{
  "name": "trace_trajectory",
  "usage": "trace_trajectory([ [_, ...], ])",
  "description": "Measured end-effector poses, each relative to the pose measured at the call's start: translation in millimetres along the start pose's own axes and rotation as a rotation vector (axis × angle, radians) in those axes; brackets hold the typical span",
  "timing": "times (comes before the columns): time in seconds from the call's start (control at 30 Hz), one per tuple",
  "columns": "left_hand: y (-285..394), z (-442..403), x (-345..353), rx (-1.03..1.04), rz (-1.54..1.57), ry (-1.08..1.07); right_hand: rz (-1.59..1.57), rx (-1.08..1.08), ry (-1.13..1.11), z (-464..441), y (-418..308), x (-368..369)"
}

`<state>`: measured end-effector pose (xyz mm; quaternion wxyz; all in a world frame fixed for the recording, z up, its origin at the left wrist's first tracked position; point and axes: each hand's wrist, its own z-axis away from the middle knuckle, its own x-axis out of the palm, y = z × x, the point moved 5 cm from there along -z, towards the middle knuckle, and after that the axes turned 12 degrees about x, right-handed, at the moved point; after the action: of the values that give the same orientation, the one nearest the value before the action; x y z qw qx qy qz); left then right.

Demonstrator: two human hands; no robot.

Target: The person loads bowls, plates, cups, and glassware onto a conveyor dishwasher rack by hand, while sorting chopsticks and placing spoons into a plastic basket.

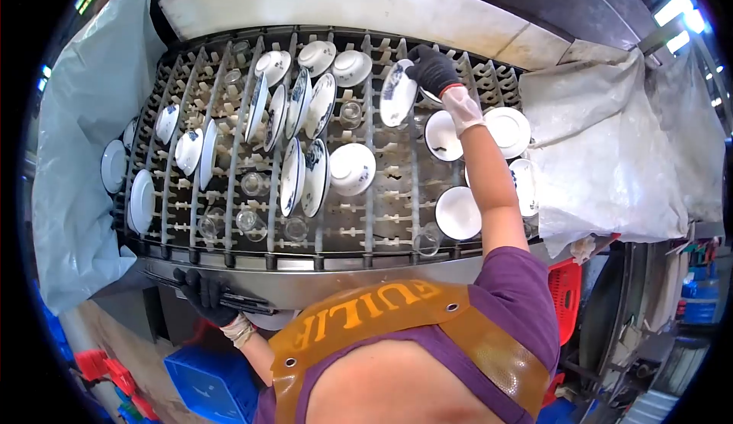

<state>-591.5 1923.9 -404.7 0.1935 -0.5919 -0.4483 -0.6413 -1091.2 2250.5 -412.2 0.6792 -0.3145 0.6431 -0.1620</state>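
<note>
My right hand [434,70], in a black glove with a clear plastic cuff, reaches to the back of the pegged conveyor [393,172]. Its fingers close on the upper edge of an oval white plate with a blue pattern [398,94], which stands tilted. Just below that wrist lies a white bowl with a dark rim [443,135]. My left hand [205,296], also black-gloved, is at the metal front edge beside some thin dark strips [246,303]. Its fingers look apart, with nothing visible between them.
Patterned plates [292,176] stand between the pegs, with small bowls [352,67] and glass cups [251,220] among them. Plastic sheets hang at the left [92,141] and right [611,149]. A blue crate [210,386] and red basket [565,298] are below.
</note>
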Motion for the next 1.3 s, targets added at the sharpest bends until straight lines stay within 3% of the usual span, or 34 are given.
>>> trace_trajectory([
  [0.1,-0.7,-1.5,1.9,0.019,-0.057,0.026,-0.387,0.252,-0.530,-4.5,22.4,44.4],
  [0.13,-11.5,4.8,24.7,0.057,-0.083,0.105,-0.394,0.246,-0.526,-12.8,31.4,50.5],
  [0.2,-10.4,3.3,12.4,0.101,-0.103,0.179,0.046,-0.107,0.097,-41.0,36.5,32.9],
  [0.27,9.4,-2.8,-31.0,-0.041,0.027,-0.288,0.125,-0.078,0.086,-51.4,45.9,34.4],
  [0.33,-1.3,3.5,-11.8,-0.016,0.005,-0.295,0.387,0.151,-0.193,-62.4,56.4,50.5],
  [0.4,-11.8,11.3,-0.5,0.005,0.005,-0.005,0.308,0.238,-0.148,-83.8,71.3,70.3],
  [0.53,-10.4,12.7,-14.7,-0.017,-0.032,-0.118,0.223,0.123,-0.016,-133.3,91.7,92.0],
  [0.6,-32.4,15.4,19.9,-0.047,0.002,-0.180,0.337,-0.121,-0.383,-154.0,96.8,107.0],
  [0.63,-41.5,20.7,33.4,-0.089,0.028,-0.235,0.229,0.190,-0.326,-129.0,87.8,76.5],
  [0.67,-41.7,25.4,34.9,-0.096,0.021,-0.227,0.144,-0.066,-0.057,-178.7,153.1,123.3],
  [0.87,-45.6,30.7,37.9,0.099,-0.033,0.142,0.355,0.144,-0.325,-108.0,98.9,22.2],
  [0.93,-52.3,29.6,34.9,-0.079,0.059,0.069,0.547,-0.470,-0.561,-146.6,196.1,99.9],
  [0.97,-36.2,32.8,12.5,0.165,-0.233,0.296,0.555,-0.183,-0.360,-102.7,165.0,69.6],
  [1.0,-32.3,34.4,4.8,0.154,-0.240,0.316,0.583,-0.260,-0.433,-81.2,147.3,55.8],
  [1.07,-35.1,32.1,3.3,0.084,-0.214,0.196,0.431,-0.335,-0.212,-70.2,151.5,47.4],
  [1.13,-52.8,35.1,25.7,-0.079,0.005,0.056,0.399,-0.181,0.045,-32.0,109.5,5.7],
  [1.2,-54.6,38.5,25.6,-0.048,-0.072,0.052,0.014,-0.444,0.348,3.3,95.5,-18.2],
  [1.27,-55.0,40.8,26.3,0.047,-0.059,0.126,0.038,-0.411,0.249,26.0,94.5,-18.4],
  [1.3,-63.6,41.6,32.5,-0.073,0.004,-0.081,-0.005,-0.466,0.207,43.3,97.1,-16.2],
])
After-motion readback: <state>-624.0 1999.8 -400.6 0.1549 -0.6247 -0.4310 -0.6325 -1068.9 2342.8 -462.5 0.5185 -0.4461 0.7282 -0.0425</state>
